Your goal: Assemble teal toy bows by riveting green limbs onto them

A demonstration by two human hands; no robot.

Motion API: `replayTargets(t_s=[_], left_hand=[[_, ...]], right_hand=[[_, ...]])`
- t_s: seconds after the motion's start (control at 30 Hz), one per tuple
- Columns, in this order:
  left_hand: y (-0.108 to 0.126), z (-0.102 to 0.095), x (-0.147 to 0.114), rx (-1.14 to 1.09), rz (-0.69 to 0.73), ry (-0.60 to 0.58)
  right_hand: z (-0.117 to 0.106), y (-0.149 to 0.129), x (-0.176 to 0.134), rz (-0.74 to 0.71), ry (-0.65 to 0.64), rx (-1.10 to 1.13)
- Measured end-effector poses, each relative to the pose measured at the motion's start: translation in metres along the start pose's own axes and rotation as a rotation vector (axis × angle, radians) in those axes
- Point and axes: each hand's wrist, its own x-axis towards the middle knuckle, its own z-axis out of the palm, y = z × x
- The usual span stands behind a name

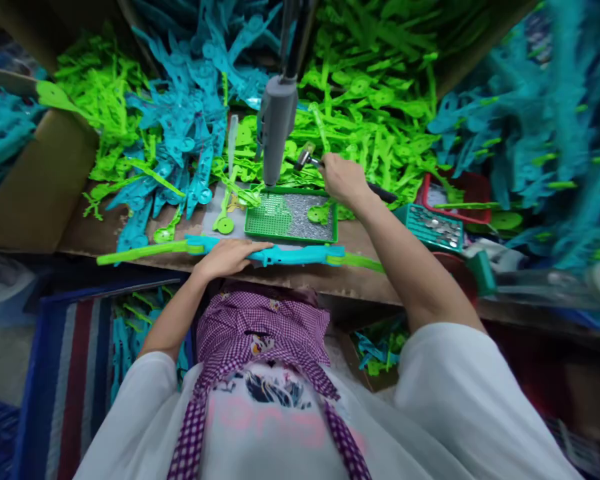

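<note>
At the bench's front edge lies a long blue plastic part (300,255) with lime-green arms (145,253) reaching out from both ends. My left hand (227,257) grips it left of its middle, fingers laid along its top. My right hand (344,177) is closed around a hammer, its metal head (303,159) pointing left and its black handle (381,193) showing behind the hand. Below the hammer sits a green tray (290,239) of small metal pieces with a round green part (318,214) on it. A grey power screwdriver (279,123) hangs just left of the hammer head.
Heaps of lime-green parts (375,140) and blue parts (180,120) cover the back of the bench. At right stand a teal basket (405,217) of metal pieces and a red tray (483,215). A cardboard box wall (40,180) rises at left. A blue crate (35,380) is below.
</note>
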Motion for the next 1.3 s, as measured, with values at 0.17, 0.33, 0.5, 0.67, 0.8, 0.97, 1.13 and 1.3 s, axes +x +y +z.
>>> replayTargets(t_s=[0.17,0.33,0.5,0.67,0.8,0.97,1.13,1.3], left_hand=[[0.008,0.022,-0.010,0.129,0.013,-0.070],[0.015,0.038,-0.016,0.231,-0.019,-0.083],[0.023,0.051,-0.013,0.378,-0.055,-0.088],[0.030,0.049,-0.014,0.464,-0.017,-0.128],[0.034,0.042,-0.016,0.507,0.000,-0.136],[0.035,0.040,-0.012,0.455,-0.022,-0.142],[0.025,0.041,-0.010,0.236,0.038,-0.083],[0.006,0.042,-0.008,-0.011,0.122,-0.094]], right_hand=[[-0.076,-0.024,-0.095,0.249,0.207,0.192],[-0.080,-0.069,-0.241,0.522,0.183,0.381],[-0.028,-0.084,-0.306,0.798,0.033,0.431],[-0.011,-0.072,-0.290,0.740,0.043,0.522],[-0.007,-0.059,-0.281,0.806,-0.012,0.849],[-0.021,-0.065,-0.290,0.928,0.011,1.126],[-0.042,-0.084,-0.296,0.867,0.208,1.307],[-0.030,-0.090,-0.304,0.807,0.079,1.277]])
